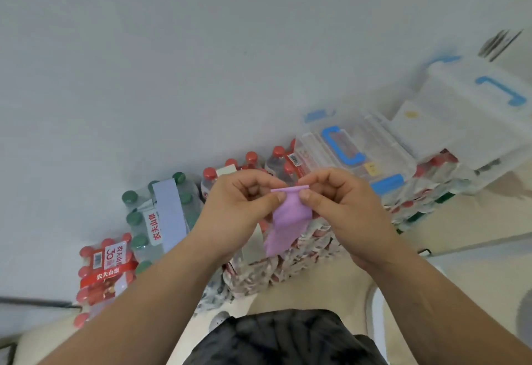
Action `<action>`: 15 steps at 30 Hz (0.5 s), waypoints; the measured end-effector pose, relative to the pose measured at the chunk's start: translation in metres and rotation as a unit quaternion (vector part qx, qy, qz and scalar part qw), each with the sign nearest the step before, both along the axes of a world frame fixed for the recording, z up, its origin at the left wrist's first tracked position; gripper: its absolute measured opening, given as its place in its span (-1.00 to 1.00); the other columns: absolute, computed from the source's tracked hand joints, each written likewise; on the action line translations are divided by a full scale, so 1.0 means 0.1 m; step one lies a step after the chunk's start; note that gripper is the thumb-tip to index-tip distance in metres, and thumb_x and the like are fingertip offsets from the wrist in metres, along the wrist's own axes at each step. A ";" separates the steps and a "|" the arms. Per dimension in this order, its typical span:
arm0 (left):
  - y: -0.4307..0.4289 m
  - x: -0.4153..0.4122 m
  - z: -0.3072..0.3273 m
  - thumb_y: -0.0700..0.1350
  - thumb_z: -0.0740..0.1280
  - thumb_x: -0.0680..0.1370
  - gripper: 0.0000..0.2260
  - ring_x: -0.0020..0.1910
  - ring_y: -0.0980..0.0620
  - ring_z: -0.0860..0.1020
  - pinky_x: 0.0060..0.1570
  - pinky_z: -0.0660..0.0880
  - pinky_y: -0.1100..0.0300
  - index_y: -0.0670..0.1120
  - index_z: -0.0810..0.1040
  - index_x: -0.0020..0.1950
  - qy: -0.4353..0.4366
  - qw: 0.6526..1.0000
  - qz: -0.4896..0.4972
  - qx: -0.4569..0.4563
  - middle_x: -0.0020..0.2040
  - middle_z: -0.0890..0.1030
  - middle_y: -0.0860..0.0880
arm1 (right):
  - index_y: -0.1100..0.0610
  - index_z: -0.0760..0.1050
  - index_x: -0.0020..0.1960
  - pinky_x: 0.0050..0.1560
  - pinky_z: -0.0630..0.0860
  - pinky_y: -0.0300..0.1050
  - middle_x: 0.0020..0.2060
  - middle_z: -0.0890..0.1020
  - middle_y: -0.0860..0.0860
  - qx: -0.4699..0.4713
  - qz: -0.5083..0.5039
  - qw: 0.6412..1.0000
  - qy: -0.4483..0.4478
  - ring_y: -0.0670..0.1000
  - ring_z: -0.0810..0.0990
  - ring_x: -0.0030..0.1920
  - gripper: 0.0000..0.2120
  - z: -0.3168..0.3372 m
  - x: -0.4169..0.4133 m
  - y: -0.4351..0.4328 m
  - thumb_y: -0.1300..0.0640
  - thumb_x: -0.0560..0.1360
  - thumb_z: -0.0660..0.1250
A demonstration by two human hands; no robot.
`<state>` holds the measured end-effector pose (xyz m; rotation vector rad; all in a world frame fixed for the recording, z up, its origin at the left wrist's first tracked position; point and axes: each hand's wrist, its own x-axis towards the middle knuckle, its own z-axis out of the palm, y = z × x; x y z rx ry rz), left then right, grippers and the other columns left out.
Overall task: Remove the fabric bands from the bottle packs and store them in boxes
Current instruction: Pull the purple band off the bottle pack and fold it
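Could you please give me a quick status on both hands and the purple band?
Left grip and right grip pinch purple band at top edge. Band hangs down over packs. Clear box beyond, lid looks on.

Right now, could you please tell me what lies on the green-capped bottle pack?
A pale blue fabric band crosses the green-capped bottle pack; the left forearm hides its near end.

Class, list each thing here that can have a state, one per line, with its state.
purple band: off the packs, hanging from both hands.
left hand: pinches the purple band's top edge.
right hand: pinches the same edge.
pale blue band: still around the green-capped pack.
clear box: lid on.
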<state>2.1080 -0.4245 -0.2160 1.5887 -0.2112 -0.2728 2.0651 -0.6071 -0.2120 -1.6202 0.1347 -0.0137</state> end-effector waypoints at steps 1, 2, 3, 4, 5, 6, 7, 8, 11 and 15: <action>-0.07 -0.08 -0.02 -0.38 0.42 0.49 -0.82 -0.32 -0.12 0.58 -0.25 0.57 0.00 -0.11 0.71 -0.14 0.004 1.000 0.008 0.003 -0.29 0.66 -0.20 | 0.09 0.64 -0.04 -0.08 0.62 0.05 -0.18 0.66 0.28 -0.001 0.008 1.000 0.003 0.15 0.65 -0.18 -0.83 -0.02 -0.05 -0.07 0.34 0.54 0.40; -0.14 -0.16 -0.05 -0.39 0.42 0.49 -0.80 -0.34 -0.13 0.56 -0.28 0.56 0.02 -0.11 0.71 -0.14 0.010 1.000 0.015 0.006 -0.31 0.65 -0.20 | 0.08 0.64 -0.07 -0.11 0.59 0.06 -0.19 0.63 0.31 0.001 0.018 1.000 0.008 0.12 0.62 -0.19 -0.82 -0.04 -0.11 -0.13 0.34 0.54 0.40; -0.21 -0.24 -0.08 -0.39 0.41 0.49 -0.79 -0.36 -0.13 0.55 -0.32 0.54 0.05 -0.10 0.71 -0.15 0.018 1.000 0.023 0.006 -0.32 0.63 -0.22 | 0.07 0.63 -0.09 -0.13 0.57 0.05 -0.19 0.62 0.32 0.003 0.029 0.999 0.014 0.09 0.61 -0.20 -0.81 -0.07 -0.17 -0.20 0.34 0.54 0.39; -0.28 -0.32 -0.11 -0.39 0.42 0.49 -0.80 -0.38 -0.13 0.53 -0.35 0.52 0.07 -0.11 0.71 -0.16 0.028 0.999 0.032 0.004 -0.32 0.62 -0.26 | 0.07 0.62 -0.10 -0.14 0.54 0.03 -0.18 0.62 0.33 0.008 0.040 0.999 0.021 0.08 0.59 -0.20 -0.81 -0.10 -0.23 -0.27 0.34 0.55 0.39; -0.35 -0.40 -0.14 -0.39 0.42 0.49 -0.82 -0.39 -0.14 0.52 -0.37 0.51 0.08 -0.13 0.71 -0.14 0.039 0.998 0.040 0.001 -0.30 0.61 -0.32 | 0.07 0.62 -0.10 -0.14 0.52 0.01 -0.18 0.61 0.34 0.013 0.050 0.998 0.026 0.08 0.59 -0.20 -0.81 -0.13 -0.28 -0.33 0.34 0.55 0.38; -0.41 -0.47 -0.16 -0.39 0.42 0.48 -0.85 -0.38 -0.15 0.53 -0.38 0.51 0.09 -0.17 0.71 -0.12 0.049 0.998 0.048 -0.004 -0.27 0.60 -0.38 | 0.06 0.61 -0.10 -0.14 0.52 -0.03 -0.18 0.62 0.33 0.018 0.059 0.998 0.032 0.07 0.59 -0.20 -0.80 -0.15 -0.33 -0.39 0.34 0.55 0.38; -0.47 -0.54 -0.17 -0.39 0.42 0.48 -0.89 -0.37 -0.15 0.53 -0.38 0.52 0.11 -0.22 0.69 -0.09 0.058 0.997 0.056 -0.007 -0.24 0.59 -0.41 | 0.03 0.62 -0.11 -0.15 0.53 -0.08 -0.19 0.65 0.28 0.023 0.067 0.997 0.038 0.04 0.60 -0.20 -0.78 -0.18 -0.38 -0.45 0.34 0.55 0.38; -0.52 -0.62 -0.18 -0.40 0.42 0.48 -0.90 -0.37 -0.13 0.54 -0.40 0.52 0.14 -0.27 0.68 -0.07 0.066 0.996 0.064 -0.008 -0.23 0.59 -0.42 | 0.00 0.63 -0.13 -0.18 0.53 -0.14 -0.21 0.67 0.23 0.031 0.073 0.996 0.043 0.01 0.61 -0.21 -0.75 -0.20 -0.43 -0.50 0.35 0.55 0.38; -0.64 -0.79 -0.18 -0.44 0.41 0.47 -0.92 -0.41 -0.03 0.56 -0.44 0.51 0.23 -0.33 0.65 -0.08 0.070 0.994 0.079 0.002 -0.30 0.62 -0.28 | -0.02 0.64 -0.17 -0.19 0.57 -0.19 -0.21 0.69 0.19 0.046 0.093 0.993 0.054 -0.02 0.64 -0.21 -0.72 -0.21 -0.55 -0.62 0.35 0.53 0.40; -0.75 -0.93 -0.14 -0.42 0.42 0.48 -0.94 -0.41 -0.02 0.57 -0.41 0.53 0.21 -0.33 0.65 -0.07 0.068 0.994 0.078 0.022 -0.32 0.62 -0.21 | 0.02 0.65 -0.18 -0.18 0.58 -0.22 -0.24 0.69 0.10 0.058 0.104 0.991 0.062 -0.02 0.62 -0.22 -0.78 -0.23 -0.65 -0.74 0.32 0.51 0.43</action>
